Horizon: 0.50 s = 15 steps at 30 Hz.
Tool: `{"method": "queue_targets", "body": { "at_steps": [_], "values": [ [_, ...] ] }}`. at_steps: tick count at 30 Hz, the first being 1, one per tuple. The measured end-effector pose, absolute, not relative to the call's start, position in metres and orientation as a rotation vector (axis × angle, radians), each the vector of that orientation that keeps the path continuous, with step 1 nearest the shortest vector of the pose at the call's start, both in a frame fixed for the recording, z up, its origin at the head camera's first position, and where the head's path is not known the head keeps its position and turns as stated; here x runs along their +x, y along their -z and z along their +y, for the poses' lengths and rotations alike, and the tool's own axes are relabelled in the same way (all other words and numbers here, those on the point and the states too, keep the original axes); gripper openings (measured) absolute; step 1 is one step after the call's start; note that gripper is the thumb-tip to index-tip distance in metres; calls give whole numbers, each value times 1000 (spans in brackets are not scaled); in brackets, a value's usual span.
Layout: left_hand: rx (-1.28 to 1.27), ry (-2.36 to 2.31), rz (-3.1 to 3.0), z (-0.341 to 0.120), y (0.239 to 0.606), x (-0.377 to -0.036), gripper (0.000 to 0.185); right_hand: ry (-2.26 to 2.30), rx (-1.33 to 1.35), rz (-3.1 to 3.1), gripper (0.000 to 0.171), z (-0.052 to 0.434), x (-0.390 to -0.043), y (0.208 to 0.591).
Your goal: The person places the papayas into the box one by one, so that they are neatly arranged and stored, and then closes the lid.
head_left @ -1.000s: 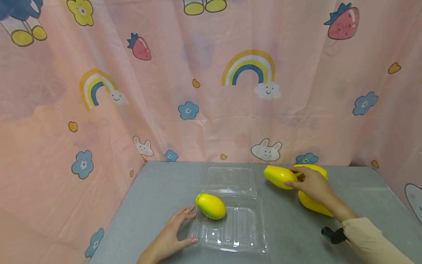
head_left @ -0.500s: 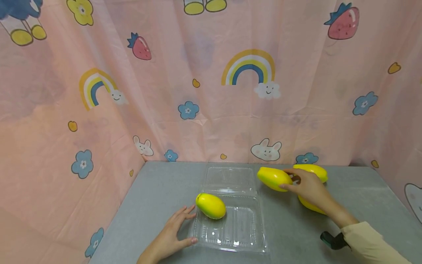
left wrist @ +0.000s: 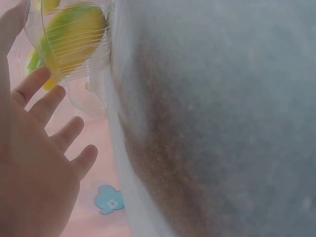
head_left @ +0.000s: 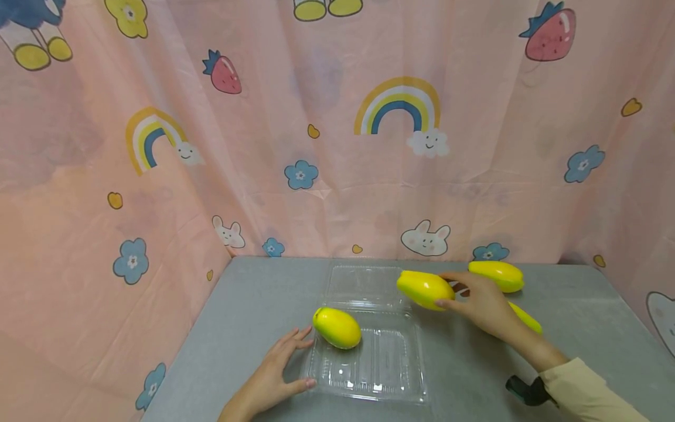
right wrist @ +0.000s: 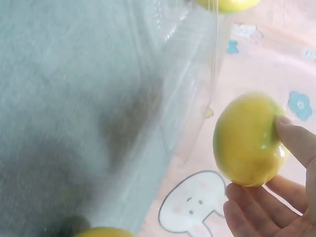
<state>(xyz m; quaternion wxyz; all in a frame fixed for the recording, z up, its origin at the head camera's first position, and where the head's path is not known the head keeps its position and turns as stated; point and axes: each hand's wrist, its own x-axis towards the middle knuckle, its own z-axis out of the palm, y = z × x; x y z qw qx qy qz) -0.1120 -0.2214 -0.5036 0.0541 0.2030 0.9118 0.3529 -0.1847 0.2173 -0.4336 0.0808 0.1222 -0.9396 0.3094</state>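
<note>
So the right hand (head_left: 482,302) has a yellow mango (head_left: 424,289) pinched between thumb and fingertips, held up off the grey table (head_left: 253,305) right at the far right corner of the clear plastic clamshell box (head_left: 390,363); in the right wrist view you can see the fingers (right wrist: 296,140) wrapped round one end of the mango (right wrist: 247,138) with the box's clear wall just beside it, not touching as far as I can tell; the left hand (head_left: 271,372) lies flat on the table with fingers spread and relaxed, thumb tip right against the near left edge of the box, holding nothing; a second mango (head_left: 337,328) already sits inside the box tray at its far left corner, so that spot is taken, while the rest of the tray is bare plastic; the box's lid (head_left: 366,284) lies open flat behind the tray, near the held fruit; two more mangoes lie on the table to the right, a far one (head_left: 497,275) near the curtain and another one (head_left: 524,318) partly hidden behind the right wrist; a pink cartoon curtain (head_left: 337,146) with rainbows and bunnies closes in the table at back and left.
</note>
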Motion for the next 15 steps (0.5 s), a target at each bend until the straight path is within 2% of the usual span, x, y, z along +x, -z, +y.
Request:
{"method": "queue_targets", "body": {
  "at_steps": [15],
  "values": [
    [624,-1081,2756,-222,503,-112,73,-991,377,-2840,69,199,-177,436]
  ]
}}
